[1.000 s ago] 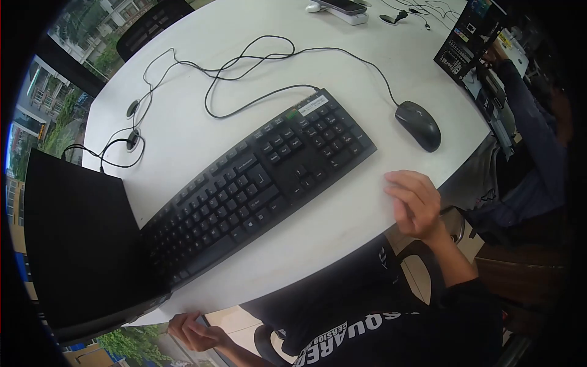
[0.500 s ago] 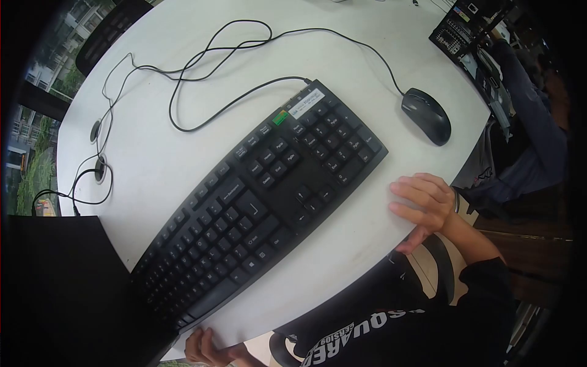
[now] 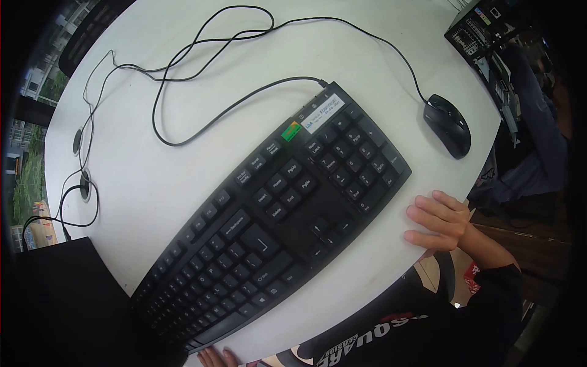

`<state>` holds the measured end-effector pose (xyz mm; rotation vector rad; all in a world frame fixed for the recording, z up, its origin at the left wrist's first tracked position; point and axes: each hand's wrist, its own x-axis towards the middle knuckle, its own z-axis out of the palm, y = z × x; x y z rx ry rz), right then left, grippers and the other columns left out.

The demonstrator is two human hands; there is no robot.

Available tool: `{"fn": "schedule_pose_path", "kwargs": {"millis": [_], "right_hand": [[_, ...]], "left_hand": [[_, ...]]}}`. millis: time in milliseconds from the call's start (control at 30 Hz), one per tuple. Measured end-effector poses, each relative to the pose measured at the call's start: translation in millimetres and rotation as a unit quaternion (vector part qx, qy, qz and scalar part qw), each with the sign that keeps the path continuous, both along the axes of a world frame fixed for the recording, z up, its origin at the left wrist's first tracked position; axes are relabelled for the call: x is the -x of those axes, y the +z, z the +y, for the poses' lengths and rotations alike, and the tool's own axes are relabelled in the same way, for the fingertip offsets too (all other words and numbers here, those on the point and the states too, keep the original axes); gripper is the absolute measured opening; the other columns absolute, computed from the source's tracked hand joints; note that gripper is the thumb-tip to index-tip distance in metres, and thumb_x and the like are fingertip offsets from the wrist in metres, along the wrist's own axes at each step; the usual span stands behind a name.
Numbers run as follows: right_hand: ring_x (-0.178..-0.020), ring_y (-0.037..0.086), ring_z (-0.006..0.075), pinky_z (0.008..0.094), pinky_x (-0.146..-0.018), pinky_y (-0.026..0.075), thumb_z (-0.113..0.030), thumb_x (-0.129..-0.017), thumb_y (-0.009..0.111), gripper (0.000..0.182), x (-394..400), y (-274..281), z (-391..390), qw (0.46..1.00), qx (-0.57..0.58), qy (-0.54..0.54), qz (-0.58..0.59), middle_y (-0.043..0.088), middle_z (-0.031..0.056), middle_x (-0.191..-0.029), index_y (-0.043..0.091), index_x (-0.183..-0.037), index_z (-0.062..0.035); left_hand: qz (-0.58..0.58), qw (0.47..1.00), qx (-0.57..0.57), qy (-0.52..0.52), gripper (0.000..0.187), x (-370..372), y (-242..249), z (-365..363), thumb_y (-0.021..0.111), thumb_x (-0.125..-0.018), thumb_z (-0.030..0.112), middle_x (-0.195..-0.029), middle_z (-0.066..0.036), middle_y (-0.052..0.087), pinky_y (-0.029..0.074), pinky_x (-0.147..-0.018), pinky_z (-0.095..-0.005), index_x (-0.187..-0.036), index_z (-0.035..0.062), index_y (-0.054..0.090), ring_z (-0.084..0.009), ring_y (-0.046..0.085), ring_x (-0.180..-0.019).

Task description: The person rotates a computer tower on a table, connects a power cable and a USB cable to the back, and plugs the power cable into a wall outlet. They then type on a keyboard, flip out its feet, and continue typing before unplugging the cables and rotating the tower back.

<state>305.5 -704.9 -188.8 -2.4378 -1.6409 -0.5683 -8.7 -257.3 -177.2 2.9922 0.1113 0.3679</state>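
Note:
A black wired keyboard (image 3: 275,220) lies diagonally across the white round table (image 3: 183,171). My right hand (image 3: 439,221) rests on the table's near edge just right of the keyboard's number pad, fingers apart and holding nothing. Only the fingertips of my left hand (image 3: 215,356) show at the table's bottom edge below the keyboard; whether they grip anything is hidden. A black mouse (image 3: 448,125) sits beyond my right hand, its cable running up and left.
A black laptop lid (image 3: 55,306) fills the lower left beside the keyboard. Loose black cables (image 3: 183,67) loop over the far table toward cable grommets (image 3: 84,183) at left. Another person's sleeve (image 3: 538,110) and a black device (image 3: 477,30) are at the right.
The view has tilted down and closer to the keyboard. My right hand has settled flat on the table edge by the number pad. My left hand has slid mostly out of view.

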Motion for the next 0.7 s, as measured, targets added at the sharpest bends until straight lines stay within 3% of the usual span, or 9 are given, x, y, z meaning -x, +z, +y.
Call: {"fn": "schedule_pose_path", "kwargs": {"millis": [200,400,500,600,700], "right_hand": [[-0.124,0.071,0.0264,0.0459,-0.115,0.047,-0.067,-0.098,0.061,0.053,4.0,14.0,0.3,0.996,0.014,-0.021,0.085,0.076,0.0069,-0.129,0.074,-0.13,-0.0266],[-0.128,0.069,0.0286,0.0476,-0.114,0.048,-0.062,-0.099,0.063,0.051,8.8,23.0,6.0,0.99,0.011,-0.045,0.136,0.074,0.0093,-0.133,0.076,-0.128,-0.0218],[-0.13,0.068,0.0292,0.0484,-0.114,0.048,-0.058,-0.096,0.068,0.05,10.4,28.9,10.2,0.985,0.012,-0.058,0.162,0.074,0.0102,-0.134,0.076,-0.128,-0.02],[-0.131,0.066,0.03,0.0499,-0.114,0.048,-0.053,-0.089,0.075,0.052,10.9,40.4,15.9,0.978,0.022,-0.075,0.195,0.073,0.011,-0.135,0.077,-0.128,-0.0181],[-0.132,0.066,0.0309,0.0513,-0.114,0.049,-0.049,-0.085,0.078,0.054,10.9,49.0,21.6,0.973,0.028,-0.085,0.215,0.073,0.0117,-0.134,0.077,-0.127,-0.0158]], "left_hand": [[0.094,0.995,0.045,-0.003,0.069,-18.4,38.4,-9.2,0.085,-0.087,0.016,-0.162,-0.03,0.045,0.039,-0.12,-0.0626,-0.149,-0.0015,0.059,-0.0472,0.044,-0.15],[0.151,0.984,0.083,0.036,0.064,-32.4,65.0,-18.0,0.085,-0.088,0.013,-0.159,-0.031,0.047,0.043,-0.118,-0.0619,-0.146,0.0003,0.062,-0.052,0.044,-0.148],[0.185,0.982,0.036,-0.025,0.063,-29.4,67.4,-11.4,0.085,-0.088,0.011,-0.158,-0.031,0.048,0.044,-0.118,-0.0595,-0.145,0.0001,0.063,-0.0511,0.045,-0.147],[0.178,0.975,0.091,0.093,0.062,-45.1,78.1,-32.3,0.086,-0.087,0.01,-0.157,-0.031,0.049,0.045,-0.117,-0.0607,-0.144,-0.0002,0.064,-0.0495,0.045,-0.147],[0.165,0.979,0.099,0.068,0.063,-46.3,78.2,-29.7,0.086,-0.086,0.009,-0.158,-0.031,0.048,0.044,-0.118,-0.0614,-0.145,0.0001,0.064,-0.048,0.045,-0.148]]}}
